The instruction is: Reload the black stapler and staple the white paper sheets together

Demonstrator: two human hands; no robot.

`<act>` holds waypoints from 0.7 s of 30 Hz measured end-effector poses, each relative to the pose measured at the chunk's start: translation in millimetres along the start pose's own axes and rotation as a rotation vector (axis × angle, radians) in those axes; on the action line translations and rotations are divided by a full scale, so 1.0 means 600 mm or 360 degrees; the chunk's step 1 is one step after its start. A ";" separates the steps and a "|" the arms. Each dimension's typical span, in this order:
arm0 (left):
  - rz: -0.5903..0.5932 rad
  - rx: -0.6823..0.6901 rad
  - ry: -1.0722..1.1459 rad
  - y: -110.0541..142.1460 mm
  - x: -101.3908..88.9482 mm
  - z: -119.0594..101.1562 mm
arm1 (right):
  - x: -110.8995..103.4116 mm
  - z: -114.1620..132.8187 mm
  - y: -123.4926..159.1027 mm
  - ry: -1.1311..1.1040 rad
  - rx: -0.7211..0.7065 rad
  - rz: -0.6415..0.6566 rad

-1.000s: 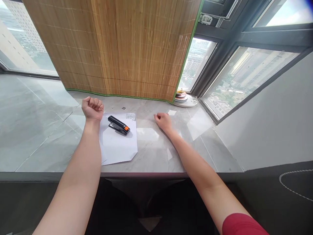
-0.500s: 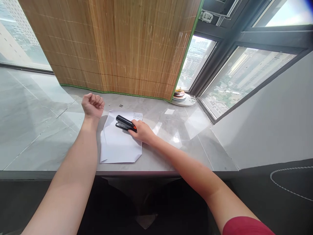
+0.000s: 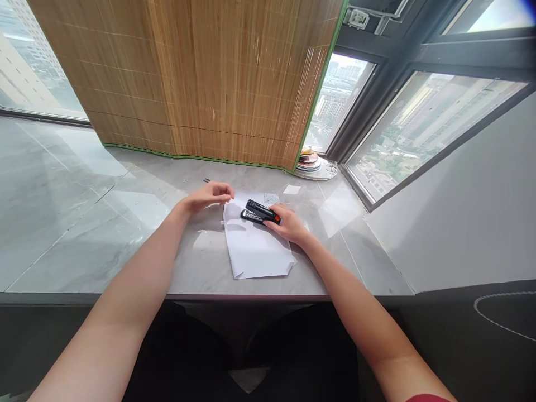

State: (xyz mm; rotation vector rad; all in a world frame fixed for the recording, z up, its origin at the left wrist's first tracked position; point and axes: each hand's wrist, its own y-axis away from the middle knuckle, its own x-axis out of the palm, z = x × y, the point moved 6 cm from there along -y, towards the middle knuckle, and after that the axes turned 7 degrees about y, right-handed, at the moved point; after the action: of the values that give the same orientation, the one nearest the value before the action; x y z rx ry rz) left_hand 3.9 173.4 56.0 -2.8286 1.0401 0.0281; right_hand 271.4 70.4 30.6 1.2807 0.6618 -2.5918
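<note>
A black stapler (image 3: 260, 212) with an orange-red patch near its rear lies over white paper (image 3: 259, 254), its jaws apart and pointing left. My right hand (image 3: 287, 222) is closed around the rear end of the stapler. At the paper's upper left corner is my left hand (image 3: 210, 195), fingers loosely bent and apart; I cannot tell whether the fingertips touch the paper. The sheet has folded corners at its lower edge. A small printed label (image 3: 271, 199) shows at the paper's top right. Small dark strips (image 3: 206, 180) lie just behind my left hand.
A bamboo blind (image 3: 201, 84) with green edging hangs behind the grey tiled ledge (image 3: 84, 223). Stacked plates (image 3: 312, 167) stand in the corner by the window (image 3: 419, 123). A white slip (image 3: 292, 190) lies to the right of the paper. A white wall (image 3: 460, 212) bounds the right side.
The paper and the stapler in my right hand have shifted right. My left hand has opened from a fist and come down and right to the paper's upper left corner.
</note>
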 end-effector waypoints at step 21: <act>0.0497 0.0028 -0.1190 -0.016 0.081 0.026 | -0.079 -0.001 0.020 -0.0209 -0.0044 -0.0579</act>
State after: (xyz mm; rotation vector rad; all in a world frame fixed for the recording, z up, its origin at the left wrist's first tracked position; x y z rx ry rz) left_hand 47.4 151.5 38.9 -2.2604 1.2239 1.0005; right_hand 305.2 58.0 64.0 1.0520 0.9814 -2.9067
